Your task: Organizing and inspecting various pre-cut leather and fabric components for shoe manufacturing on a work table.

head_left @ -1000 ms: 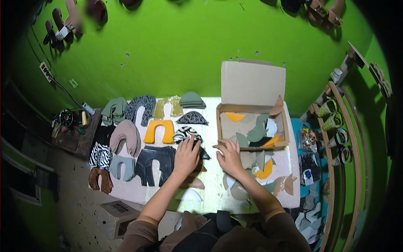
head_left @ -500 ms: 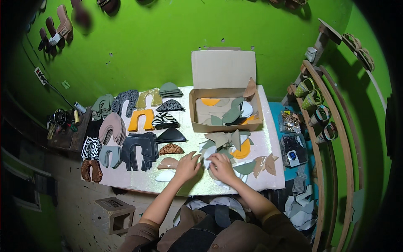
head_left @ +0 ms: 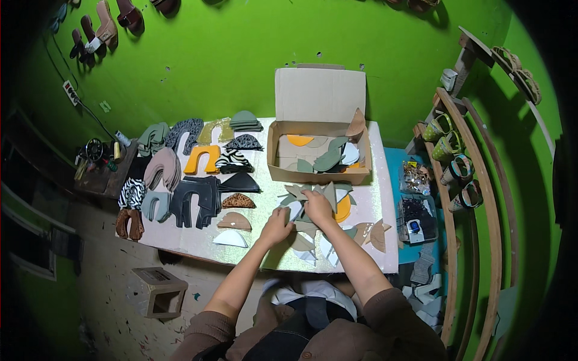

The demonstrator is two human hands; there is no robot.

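Note:
A loose pile of cut half-round pieces (head_left: 343, 208) in grey-green, tan, white and orange lies on the table in front of the cardboard box. My left hand (head_left: 277, 227) is at the pile's left side, its fingers curled against the edge of a white half-round piece (head_left: 294, 209). Over the pile reaches my right hand (head_left: 318, 208), fingers spread and touching the grey-green pieces (head_left: 294, 191). Its fingertips are partly hidden among them. Nearer to me lie tan and white pieces (head_left: 303, 242); more tan half-rounds (head_left: 377, 236) lie to the right.
The open cardboard box (head_left: 283, 175) holds several similar pieces. On the left stand sorted stacks: black U-shaped pieces (head_left: 206, 202), orange ones (head_left: 203, 160), and half-rounds such as the white stack (head_left: 230, 239). A wooden rack (head_left: 489, 240) with sandals stands at right, a stool (head_left: 159, 293) on the floor.
Both hands have moved: the right one farther away onto the pile, the left one slightly right toward the white piece. Several pieces have shifted, and the view has moved a little.

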